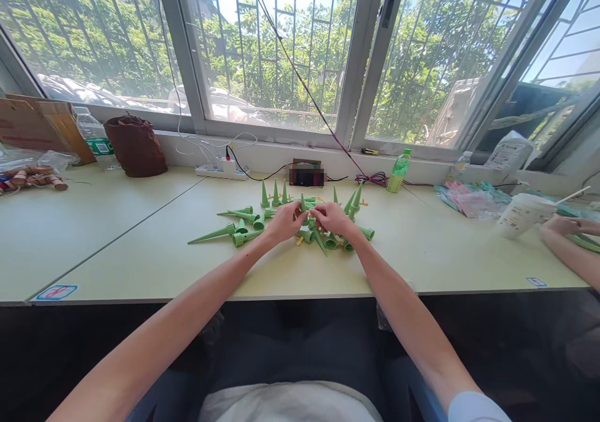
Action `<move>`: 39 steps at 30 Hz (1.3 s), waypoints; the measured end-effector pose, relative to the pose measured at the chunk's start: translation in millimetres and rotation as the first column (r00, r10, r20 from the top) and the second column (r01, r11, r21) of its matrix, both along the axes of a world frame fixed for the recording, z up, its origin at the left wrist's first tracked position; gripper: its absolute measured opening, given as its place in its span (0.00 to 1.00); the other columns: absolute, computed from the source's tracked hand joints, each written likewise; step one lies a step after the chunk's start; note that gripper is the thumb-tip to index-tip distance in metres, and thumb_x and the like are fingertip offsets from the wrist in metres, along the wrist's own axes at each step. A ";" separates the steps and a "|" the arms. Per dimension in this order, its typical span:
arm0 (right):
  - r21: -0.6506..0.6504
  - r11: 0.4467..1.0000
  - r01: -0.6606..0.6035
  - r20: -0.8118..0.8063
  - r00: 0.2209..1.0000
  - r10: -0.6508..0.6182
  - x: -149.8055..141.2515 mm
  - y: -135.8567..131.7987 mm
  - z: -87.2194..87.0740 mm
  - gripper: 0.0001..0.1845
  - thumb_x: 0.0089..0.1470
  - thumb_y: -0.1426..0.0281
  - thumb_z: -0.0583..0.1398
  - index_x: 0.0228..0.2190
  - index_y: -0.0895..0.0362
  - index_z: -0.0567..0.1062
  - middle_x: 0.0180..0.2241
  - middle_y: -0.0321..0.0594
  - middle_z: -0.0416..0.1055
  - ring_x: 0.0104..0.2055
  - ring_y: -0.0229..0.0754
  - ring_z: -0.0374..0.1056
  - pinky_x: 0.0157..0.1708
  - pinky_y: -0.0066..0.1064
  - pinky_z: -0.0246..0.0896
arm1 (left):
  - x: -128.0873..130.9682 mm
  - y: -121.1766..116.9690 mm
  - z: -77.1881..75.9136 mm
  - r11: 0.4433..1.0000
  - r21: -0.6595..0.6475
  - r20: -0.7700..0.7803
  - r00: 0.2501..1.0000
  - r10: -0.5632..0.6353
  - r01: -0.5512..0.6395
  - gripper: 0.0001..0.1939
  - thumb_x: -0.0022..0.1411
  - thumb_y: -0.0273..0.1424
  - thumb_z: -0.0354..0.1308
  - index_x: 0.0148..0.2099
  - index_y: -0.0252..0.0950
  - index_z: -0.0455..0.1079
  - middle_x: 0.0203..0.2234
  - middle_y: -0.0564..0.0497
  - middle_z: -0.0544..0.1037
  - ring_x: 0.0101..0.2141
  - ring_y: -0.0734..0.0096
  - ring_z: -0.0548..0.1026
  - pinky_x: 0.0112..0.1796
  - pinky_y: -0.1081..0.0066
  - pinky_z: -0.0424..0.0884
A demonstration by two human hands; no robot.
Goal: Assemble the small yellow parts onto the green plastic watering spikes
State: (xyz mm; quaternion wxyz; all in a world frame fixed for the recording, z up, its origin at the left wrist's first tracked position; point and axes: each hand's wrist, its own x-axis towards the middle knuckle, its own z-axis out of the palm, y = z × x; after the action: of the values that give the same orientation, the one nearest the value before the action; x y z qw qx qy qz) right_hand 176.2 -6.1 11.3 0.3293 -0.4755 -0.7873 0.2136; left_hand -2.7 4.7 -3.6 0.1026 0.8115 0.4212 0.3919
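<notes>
Pinching a green spike (pixel 303 204) at the centre of the frame between left hand (pixel 284 221) and right hand (pixel 332 217), with fingertips close together. Surrounded by more green spikes (pixel 215 234), upright and lying, on the pale tabletop (pixel 154 256).

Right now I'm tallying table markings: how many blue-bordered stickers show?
2, both along the front edge of the tabletop: one sticker at left, another sticker far right. The left forearm and right forearm cover parts of that edge; others may be hidden.
</notes>
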 end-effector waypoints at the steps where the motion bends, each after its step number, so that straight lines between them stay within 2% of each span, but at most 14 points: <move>1: 0.004 1.000 -0.002 0.003 1.000 0.002 0.2 0.3 -0.3 0.18 0.60 0.64 0.55 0.21 0.58 0.69 0.18 0.35 0.71 0.19 0.33 0.63 0.26 0.25 0.58 | 0.0 0.0 0.0 1.000 0.000 0.000 1.000 0.001 -0.001 0.13 0.62 0.37 0.53 0.28 0.37 0.59 0.22 0.53 0.71 0.21 0.75 0.64 0.26 0.71 0.58; 10: -0.023 1.000 -0.009 -0.016 1.000 0.009 0.1 0.7 -0.3 0.16 0.60 0.66 0.54 0.22 0.58 0.68 0.18 0.34 0.70 0.18 0.33 0.63 0.24 0.25 0.58 | 0.9 -2.0 2.4 1.000 0.011 0.005 1.000 0.005 -0.005 0.13 0.61 0.36 0.54 0.27 0.37 0.57 0.21 0.54 0.70 0.21 0.75 0.64 0.26 0.71 0.58; 28: 0.023 1.000 -0.015 0.033 0.999 0.014 0.8 4.2 -2.5 0.18 0.61 0.68 0.53 0.21 0.58 0.69 0.19 0.36 0.71 0.18 0.33 0.64 0.24 0.24 0.58 | -0.1 0.9 0.2 1.000 0.012 -0.006 1.000 -0.006 0.006 0.13 0.61 0.36 0.54 0.27 0.38 0.56 0.20 0.54 0.69 0.20 0.75 0.63 0.25 0.72 0.57; 39: -0.004 1.000 -0.020 0.020 1.000 0.021 1.0 2.0 -0.4 0.17 0.61 0.66 0.52 0.23 0.57 0.69 0.20 0.36 0.71 0.18 0.34 0.64 0.23 0.26 0.58 | 0.2 -2.0 4.0 1.000 0.019 -0.009 1.000 -0.001 0.001 0.14 0.61 0.36 0.54 0.27 0.38 0.56 0.21 0.53 0.70 0.20 0.75 0.63 0.25 0.71 0.57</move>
State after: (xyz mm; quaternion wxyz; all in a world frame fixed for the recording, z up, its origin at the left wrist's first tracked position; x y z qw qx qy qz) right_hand 177.2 -4.1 10.9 0.3184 -0.4701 -0.7949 0.2139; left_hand -2.5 2.6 0.4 0.0932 0.8143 0.4178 0.3920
